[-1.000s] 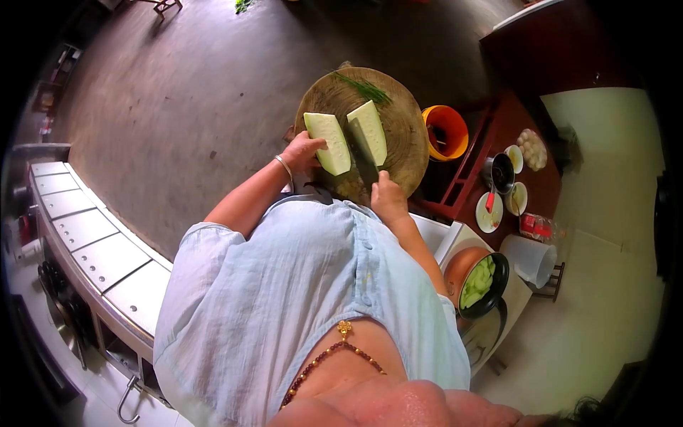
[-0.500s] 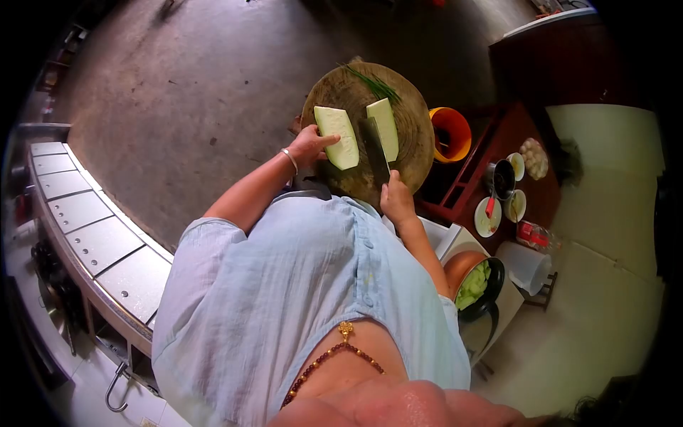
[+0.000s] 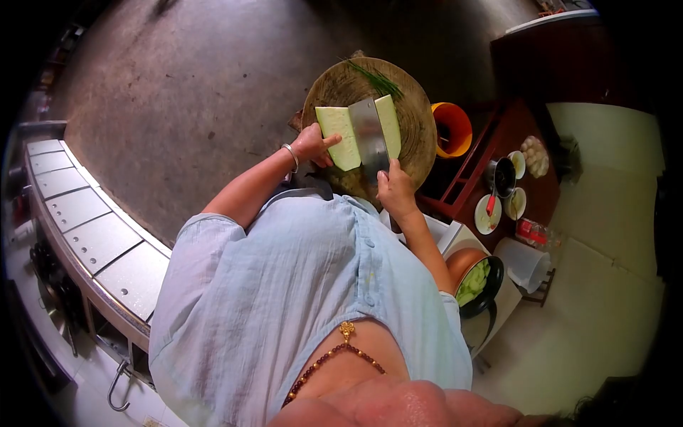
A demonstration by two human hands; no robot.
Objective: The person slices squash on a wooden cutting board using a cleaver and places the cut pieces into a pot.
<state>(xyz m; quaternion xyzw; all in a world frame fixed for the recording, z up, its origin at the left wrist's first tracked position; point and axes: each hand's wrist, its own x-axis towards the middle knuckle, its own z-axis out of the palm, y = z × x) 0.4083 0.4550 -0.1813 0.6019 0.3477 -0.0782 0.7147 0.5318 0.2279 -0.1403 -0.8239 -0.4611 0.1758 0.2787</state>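
Observation:
On a round wooden chopping block point(image 3: 420, 135) lie two long pieces of pale-fleshed gourd with thin green skin. My left hand point(image 3: 313, 146) grips the left gourd piece point(image 3: 337, 128) by its outer edge, thumb lying over the cut face. A cleaver point(image 3: 368, 132) is held by its handle in my right hand point(image 3: 396, 188). Its broad blade sits between the two pieces, close along the left piece's inner edge, and covers part of the right gourd piece point(image 3: 388, 121). Green stalks point(image 3: 377, 80), perhaps chives, rest at the block's far edge.
An orange bucket point(image 3: 461, 132) stands right of the block. Beyond it, a dark red table point(image 3: 544, 196) bears small bowls, a small pot point(image 3: 503, 176) and garlic-like bulbs point(image 3: 535, 156). Nearer me is a pan point(image 3: 462, 263) of cut green pieces point(image 3: 473, 283). A tiled counter point(image 3: 107, 235) curves along the left.
The cleaver has moved left towards the left gourd piece. Its blade has turned so its broad shiny side shows. My left hand keeps its hold with little movement.

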